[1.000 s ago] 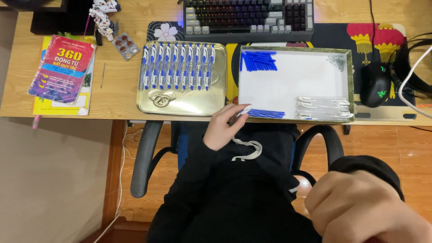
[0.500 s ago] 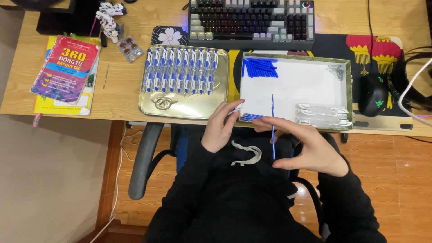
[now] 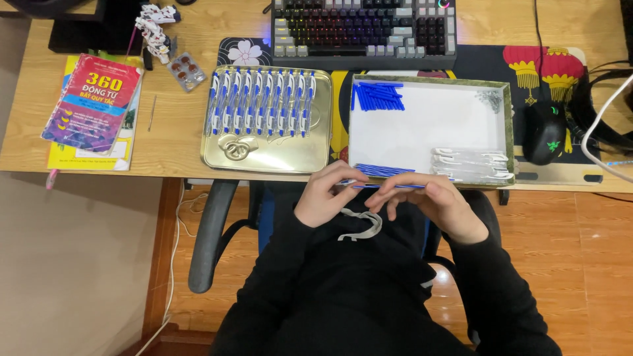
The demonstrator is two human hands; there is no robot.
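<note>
On a wooden desk (image 3: 178, 142) above a tiled floor sit a keyboard (image 3: 364, 29), a black mouse (image 3: 544, 133) and books (image 3: 92, 102). A gold metal tray (image 3: 267, 158) holds a row of assembled blue-and-white pens (image 3: 262, 102). A white box (image 3: 428, 125) holds blue caps (image 3: 378, 96), blue refills (image 3: 382, 170) and clear barrels (image 3: 471, 165). Just below its near edge, the left hand (image 3: 326, 198) and right hand (image 3: 432, 201) pinch a thin blue refill (image 3: 382, 186) level between curled fingertips.

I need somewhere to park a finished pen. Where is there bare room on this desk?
Bare white floor of the box between the blue pieces and clear parts; bare desk between books and the gold tray. The tray's upper half is crowded with pens.
</note>
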